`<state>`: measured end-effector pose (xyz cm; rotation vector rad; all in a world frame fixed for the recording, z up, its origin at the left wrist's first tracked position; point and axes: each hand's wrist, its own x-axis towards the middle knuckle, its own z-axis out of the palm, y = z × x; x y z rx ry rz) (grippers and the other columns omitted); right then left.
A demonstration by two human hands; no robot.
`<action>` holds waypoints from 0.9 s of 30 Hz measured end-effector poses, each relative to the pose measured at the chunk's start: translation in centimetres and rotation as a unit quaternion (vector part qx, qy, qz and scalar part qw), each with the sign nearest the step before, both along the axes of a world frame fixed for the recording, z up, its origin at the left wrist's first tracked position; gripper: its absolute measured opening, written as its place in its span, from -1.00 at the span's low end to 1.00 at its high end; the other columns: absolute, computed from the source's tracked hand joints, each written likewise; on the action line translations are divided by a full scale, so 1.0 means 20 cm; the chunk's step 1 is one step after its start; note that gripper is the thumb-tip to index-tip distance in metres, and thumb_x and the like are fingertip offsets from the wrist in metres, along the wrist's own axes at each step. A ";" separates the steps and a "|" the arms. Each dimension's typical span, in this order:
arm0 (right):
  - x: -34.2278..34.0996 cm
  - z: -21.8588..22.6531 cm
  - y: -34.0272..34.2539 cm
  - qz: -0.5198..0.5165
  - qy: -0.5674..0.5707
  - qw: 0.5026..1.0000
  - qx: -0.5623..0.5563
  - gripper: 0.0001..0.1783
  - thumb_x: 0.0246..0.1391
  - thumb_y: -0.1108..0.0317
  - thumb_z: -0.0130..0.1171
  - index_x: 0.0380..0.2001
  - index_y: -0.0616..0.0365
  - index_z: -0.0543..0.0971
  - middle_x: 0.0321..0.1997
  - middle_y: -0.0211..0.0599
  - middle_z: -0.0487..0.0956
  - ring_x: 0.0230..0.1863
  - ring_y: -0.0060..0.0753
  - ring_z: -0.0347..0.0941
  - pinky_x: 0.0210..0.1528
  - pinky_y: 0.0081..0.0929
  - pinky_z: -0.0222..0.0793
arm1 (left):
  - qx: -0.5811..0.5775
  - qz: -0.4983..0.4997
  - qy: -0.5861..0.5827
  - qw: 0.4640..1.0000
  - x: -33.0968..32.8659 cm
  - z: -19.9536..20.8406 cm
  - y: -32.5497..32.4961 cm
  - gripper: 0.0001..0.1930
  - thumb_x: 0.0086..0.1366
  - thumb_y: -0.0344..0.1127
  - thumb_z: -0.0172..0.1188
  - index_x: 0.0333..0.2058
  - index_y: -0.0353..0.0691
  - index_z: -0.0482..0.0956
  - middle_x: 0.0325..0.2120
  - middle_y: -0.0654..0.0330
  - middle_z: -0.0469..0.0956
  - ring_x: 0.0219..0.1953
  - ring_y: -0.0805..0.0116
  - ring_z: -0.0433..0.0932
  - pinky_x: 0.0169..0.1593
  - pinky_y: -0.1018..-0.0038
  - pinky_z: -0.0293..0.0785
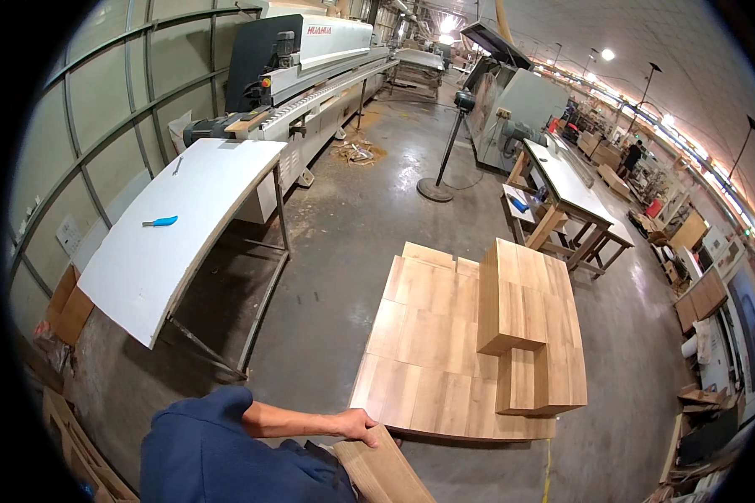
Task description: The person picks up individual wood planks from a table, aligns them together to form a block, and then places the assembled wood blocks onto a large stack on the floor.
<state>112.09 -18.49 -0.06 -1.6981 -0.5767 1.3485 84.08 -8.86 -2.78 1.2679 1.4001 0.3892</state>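
Note:
My left hand (356,426) is closed on the upper end of a short stack of wood-grain boards (384,471), thumb over the top edge. The boards are held close to my body and run out of the picture at the bottom. My right hand does not show. Just beyond the boards lies a wide, low layer of light wood-grain panels (424,369), set side by side. Taller stacks of the same panels (520,306) rise on its right part, at uneven heights.
On the left, a white-topped table (184,222) carries a blue-handled tool (161,221) and a wrench (178,165). A long machine (310,92) stands behind it. A stand with a round base (435,189) and a wooden workbench (566,189) are farther right.

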 end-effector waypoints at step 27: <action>1.33 -0.71 1.43 0.107 0.067 0.992 -0.002 -0.62 -0.03 0.48 0.27 -0.09 0.29 0.49 -0.16 -0.30 0.53 -0.19 -0.43 0.41 -0.14 -0.43 0.38 | -0.060 0.119 0.087 0.987 0.85 0.02 1.34 -0.29 -0.16 0.03 0.45 0.02 -0.09 0.51 -0.24 0.11 0.63 -0.27 0.35 0.58 -0.14 0.49 0.46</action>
